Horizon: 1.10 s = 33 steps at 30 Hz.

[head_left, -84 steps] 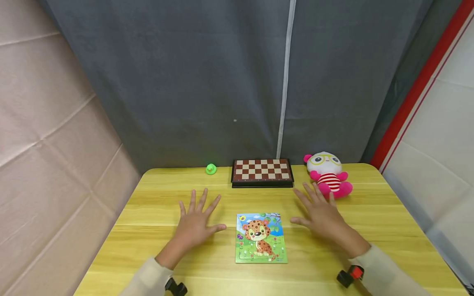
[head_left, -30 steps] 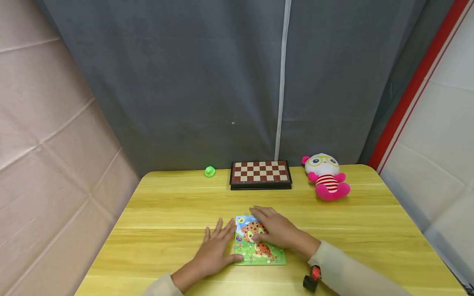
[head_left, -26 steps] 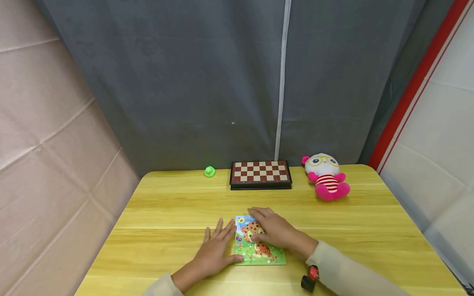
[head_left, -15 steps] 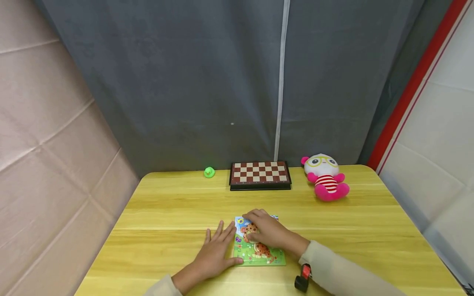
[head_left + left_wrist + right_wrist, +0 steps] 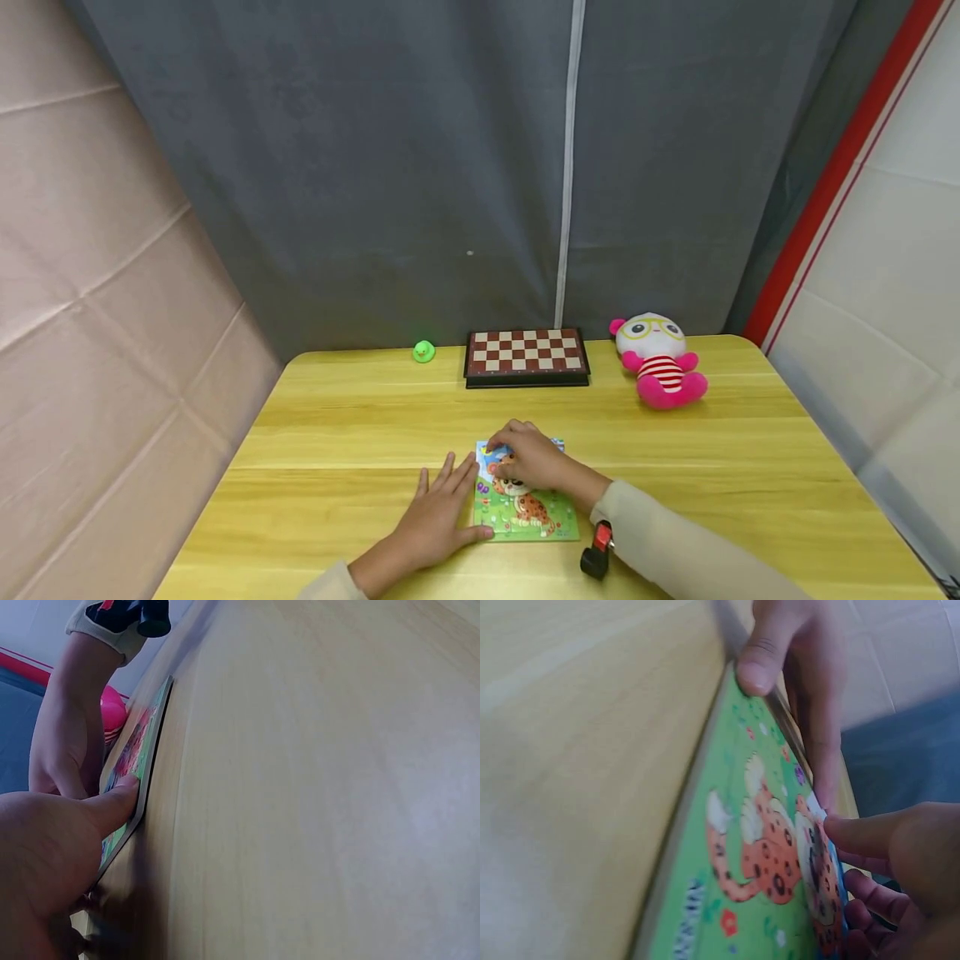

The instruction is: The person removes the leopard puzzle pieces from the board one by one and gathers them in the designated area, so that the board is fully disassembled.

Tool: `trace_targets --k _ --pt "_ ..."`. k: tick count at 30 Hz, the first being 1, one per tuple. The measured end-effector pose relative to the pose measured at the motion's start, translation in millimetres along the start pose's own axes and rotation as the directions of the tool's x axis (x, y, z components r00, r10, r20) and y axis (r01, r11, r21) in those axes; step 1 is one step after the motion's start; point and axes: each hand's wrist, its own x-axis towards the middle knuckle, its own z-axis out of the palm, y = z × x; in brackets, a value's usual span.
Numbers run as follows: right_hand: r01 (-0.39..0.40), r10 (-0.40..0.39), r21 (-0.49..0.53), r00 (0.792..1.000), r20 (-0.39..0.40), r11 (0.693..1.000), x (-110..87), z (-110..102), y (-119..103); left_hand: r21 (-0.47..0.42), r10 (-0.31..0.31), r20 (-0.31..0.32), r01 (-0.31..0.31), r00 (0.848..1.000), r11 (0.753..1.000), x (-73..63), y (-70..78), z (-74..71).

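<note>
the leopard puzzle (image 5: 531, 507) lies flat on the wooden table (image 5: 330, 450), near its front edge and between the two hands, its picture facing up: a spotted cub seated on green grass, with blue sky along the top. some small lettering at the lower right of the picture is too blurred to read. the left hand (image 5: 433, 518) is at the puzzle's left side, its fingers spread and straight; the thumb rests on top of the lower left corner and the fingertips reach the left edge. the right hand (image 5: 531, 458) is over the upper part of the picture, covering much of the sky and part of the cub's head. its fingers and thumb are bent down at the upper left of the puzzle, and i cannot tell whether they pinch anything. a black and red device (image 5: 597, 550) hangs at the right wrist, beside a beige sleeve (image 5: 675, 542). beyond the hands, at the back of the table, a folded chessboard (image 5: 527, 354) lies in the middle, a small green duck (image 5: 423, 352) to its left and a pink and white plush toy (image 5: 662, 367) in a striped top to its right. behind them hangs a grey curtain (image 5: 337, 183) with a pale vertical strip (image 5: 570, 167)
</note>
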Motion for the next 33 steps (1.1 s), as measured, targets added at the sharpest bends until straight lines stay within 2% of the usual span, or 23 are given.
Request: trace_targets --k 17,33 --pt "-0.063 0.063 -0.003 0.997 0.053 0.998 10.8 -1.0 -0.4 0.032 0.012 0.020 -0.012 1.000 0.999 1.2 -3.2 2.0" --pt "-0.078 0.078 0.012 0.996 0.036 0.997 12.0 1.9 -5.5 0.066 0.011 0.032 -0.013 0.999 0.998 2.0 -0.5 1.0"
